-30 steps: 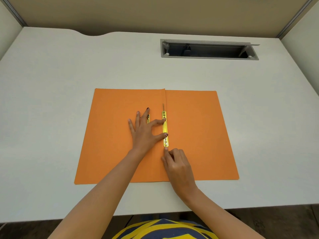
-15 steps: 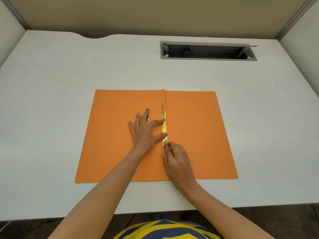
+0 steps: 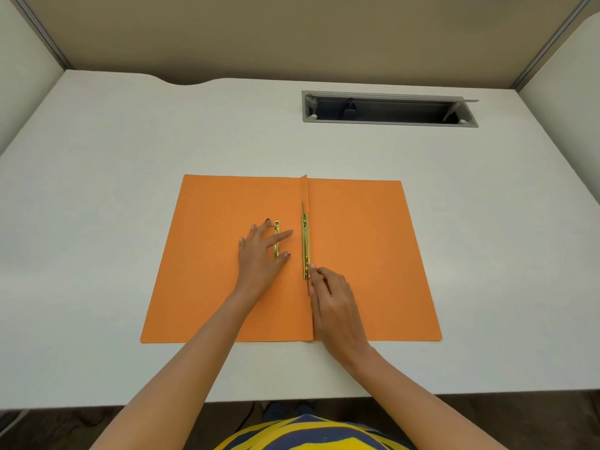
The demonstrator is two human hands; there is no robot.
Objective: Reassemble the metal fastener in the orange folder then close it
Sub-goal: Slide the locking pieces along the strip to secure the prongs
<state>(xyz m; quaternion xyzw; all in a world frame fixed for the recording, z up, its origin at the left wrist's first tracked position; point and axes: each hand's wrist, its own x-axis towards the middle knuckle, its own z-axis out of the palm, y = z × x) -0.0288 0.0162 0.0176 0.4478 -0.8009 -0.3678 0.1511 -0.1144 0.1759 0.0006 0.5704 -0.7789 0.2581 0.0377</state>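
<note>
One orange folder (image 3: 357, 254) lies open on one table (image 3: 97, 190). Two brass fastener strips (image 3: 305, 248) (image 3: 276, 241) sit on it. One cable slot (image 3: 389, 108). Two hands: left hand (image 3: 259, 258), right hand (image 3: 334, 306).

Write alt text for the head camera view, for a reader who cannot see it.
An open orange paper folder lies flat on a white desk. The right hand pinches the near end of a long brass fastener strip along the fold. The left hand rests flat, fingers spread, over a shorter loose brass bar.
</note>
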